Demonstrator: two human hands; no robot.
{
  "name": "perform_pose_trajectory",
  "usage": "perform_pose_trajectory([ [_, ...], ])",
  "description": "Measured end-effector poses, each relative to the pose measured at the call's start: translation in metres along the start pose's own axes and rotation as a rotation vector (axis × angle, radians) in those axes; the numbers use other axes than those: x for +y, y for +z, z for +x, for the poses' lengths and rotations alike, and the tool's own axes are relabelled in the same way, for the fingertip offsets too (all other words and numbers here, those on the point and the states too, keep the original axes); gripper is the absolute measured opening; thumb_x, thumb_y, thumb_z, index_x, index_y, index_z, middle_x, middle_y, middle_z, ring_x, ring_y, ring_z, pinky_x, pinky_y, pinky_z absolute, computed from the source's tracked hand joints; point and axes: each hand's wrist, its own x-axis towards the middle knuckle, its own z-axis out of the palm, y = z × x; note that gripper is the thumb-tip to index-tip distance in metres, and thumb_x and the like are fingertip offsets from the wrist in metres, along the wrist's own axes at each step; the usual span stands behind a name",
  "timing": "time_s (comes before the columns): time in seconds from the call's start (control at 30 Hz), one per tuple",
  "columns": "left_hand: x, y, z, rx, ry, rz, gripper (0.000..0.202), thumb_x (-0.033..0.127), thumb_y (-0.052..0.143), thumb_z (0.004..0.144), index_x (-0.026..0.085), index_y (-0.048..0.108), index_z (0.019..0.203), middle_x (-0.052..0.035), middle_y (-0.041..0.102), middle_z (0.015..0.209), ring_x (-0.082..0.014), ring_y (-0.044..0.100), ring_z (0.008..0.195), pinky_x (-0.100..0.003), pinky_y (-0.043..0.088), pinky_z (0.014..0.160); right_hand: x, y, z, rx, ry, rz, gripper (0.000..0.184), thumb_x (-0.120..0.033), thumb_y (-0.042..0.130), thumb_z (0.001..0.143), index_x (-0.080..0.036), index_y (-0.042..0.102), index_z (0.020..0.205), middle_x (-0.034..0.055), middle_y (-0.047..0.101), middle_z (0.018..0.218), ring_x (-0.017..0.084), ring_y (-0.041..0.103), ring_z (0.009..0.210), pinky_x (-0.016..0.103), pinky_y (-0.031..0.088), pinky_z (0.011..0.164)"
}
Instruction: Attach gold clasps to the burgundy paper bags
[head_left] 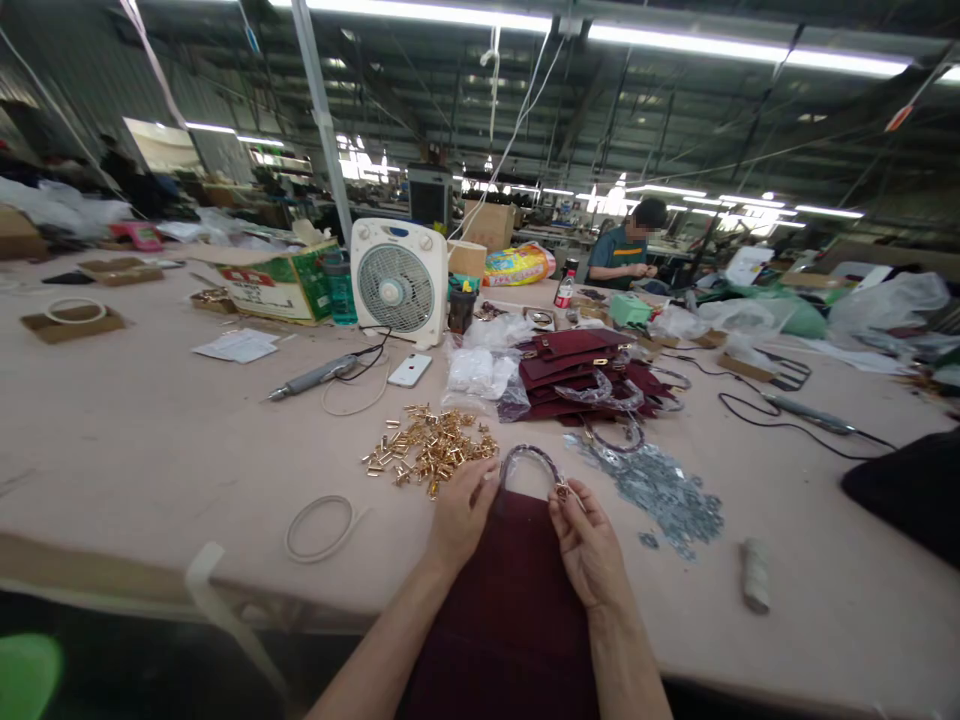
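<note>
A dark red bag piece [517, 590] hangs over the table's near edge toward me, with a curved, plastic-wrapped handle [531, 450] at its top. My left hand [466, 508] is closed at the left end of this handle; the fingertips are partly hidden. On the other side, my right hand [591, 540] pinches a gold metal fitting [562, 489] at the handle's right end. Just beyond my left hand lies a pile of gold fittings [442, 445]. Flat grey metal pieces [667, 495] are spread to the right of my right hand.
Stacked dark red bag pieces [577, 370] with wrapped handles lie ahead, beside white plastic packets [480, 372]. A box fan [397, 285], phone [410, 370] and corded tool [315, 378] are left of them. A tape ring [320, 530] and grey cylinder [756, 575] lie nearer. A co-worker [626, 250] sits opposite.
</note>
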Motion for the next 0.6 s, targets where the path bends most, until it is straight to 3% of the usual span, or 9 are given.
perform_pose_trajectory([
  [0.1,0.005,-0.001,-0.017,0.064,-0.110,0.104,0.033,0.028,0.060,0.099,0.023,0.066,0.131,-0.0110,0.064,0.135,-0.0274,0.060,0.129,-0.048,0.050,0.112,0.000,-0.010,-0.004,-0.019,0.004,-0.063,0.055,-0.028,0.094,0.074,-0.030,0.072,0.124,0.0005,0.075,0.110,0.016,0.073,0.103,0.028,0.062,0.097],
  [0.17,0.010,-0.002,-0.027,0.070,-0.163,0.152,0.039,0.025,0.065,0.093,0.022,0.064,0.132,-0.0117,0.061,0.140,-0.0295,0.056,0.134,-0.051,0.045,0.118,0.001,-0.015,-0.007,-0.024,0.009,-0.112,0.050,-0.031,0.093,0.076,-0.028,0.074,0.121,0.0012,0.075,0.108,0.017,0.073,0.104,0.030,0.060,0.101],
  [0.3,0.018,-0.006,-0.030,0.071,-0.265,0.100,0.044,0.023,0.070,0.085,0.022,0.064,0.129,-0.0117,0.063,0.134,-0.0293,0.061,0.128,-0.050,0.049,0.113,0.005,-0.019,-0.007,-0.001,-0.030,-0.155,0.035,-0.036,0.092,0.075,-0.025,0.078,0.106,0.0022,0.075,0.103,0.020,0.072,0.102,0.036,0.058,0.101],
  [0.43,0.022,-0.014,-0.009,0.079,-0.539,-0.166,0.060,0.021,0.081,0.072,0.018,0.063,0.130,-0.0148,0.067,0.133,-0.0281,0.070,0.112,-0.044,0.057,0.100,0.006,-0.022,-0.005,0.036,-0.121,-0.189,0.037,-0.037,0.093,0.072,-0.027,0.079,0.105,0.0030,0.076,0.104,0.019,0.069,0.098,0.035,0.056,0.095],
  [0.5,0.024,-0.019,0.002,-0.032,-0.677,-0.473,0.060,0.019,0.082,0.069,0.016,0.065,0.126,-0.0154,0.072,0.126,-0.0268,0.073,0.105,-0.040,0.059,0.093,0.005,-0.023,-0.007,0.043,-0.168,-0.220,0.035,-0.036,0.093,0.072,-0.028,0.080,0.104,0.0028,0.076,0.105,0.018,0.068,0.098,0.034,0.055,0.094],
  [0.6,0.026,-0.023,0.007,-0.333,-0.783,-0.944,0.048,0.016,0.078,0.067,0.013,0.071,0.115,-0.0132,0.079,0.107,-0.0242,0.076,0.086,-0.034,0.060,0.078,0.003,-0.023,-0.011,0.023,-0.179,-0.247,0.033,-0.035,0.092,0.073,-0.028,0.081,0.102,0.0030,0.076,0.104,0.019,0.066,0.098,0.033,0.053,0.091],
])
